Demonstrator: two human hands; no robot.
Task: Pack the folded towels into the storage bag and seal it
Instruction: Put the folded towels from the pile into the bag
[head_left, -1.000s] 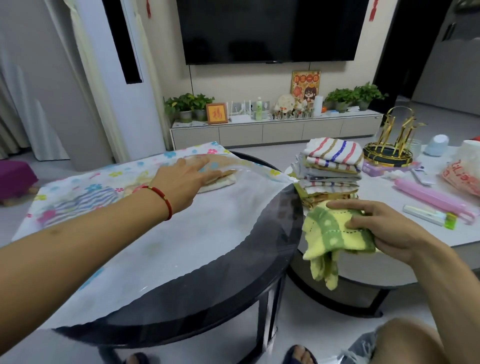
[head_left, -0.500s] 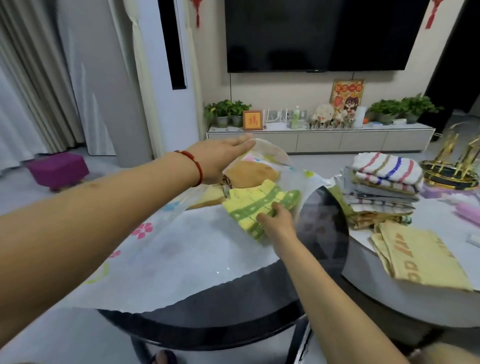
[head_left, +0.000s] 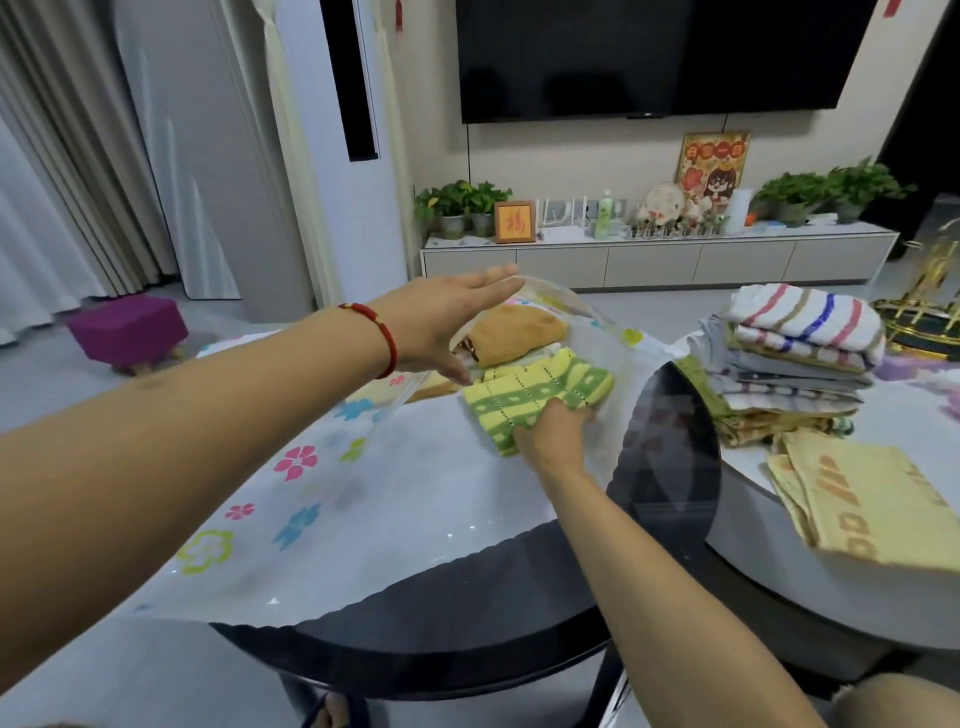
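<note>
Packing is partway: right hand (head_left: 553, 431) grips a yellow-green checked towel (head_left: 535, 397) inside the clear flower-printed storage bag (head_left: 332, 499), open left hand (head_left: 441, 322) lifting its mouth; striped towel stack (head_left: 795, 358) remains, sealing undone.

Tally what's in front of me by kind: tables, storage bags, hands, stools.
Tables: 2, dark table, light table
Storage bags: 1, storage bag
Hands: 2, left hand, right hand
Stools: 1, purple stool
Total: 6
</note>
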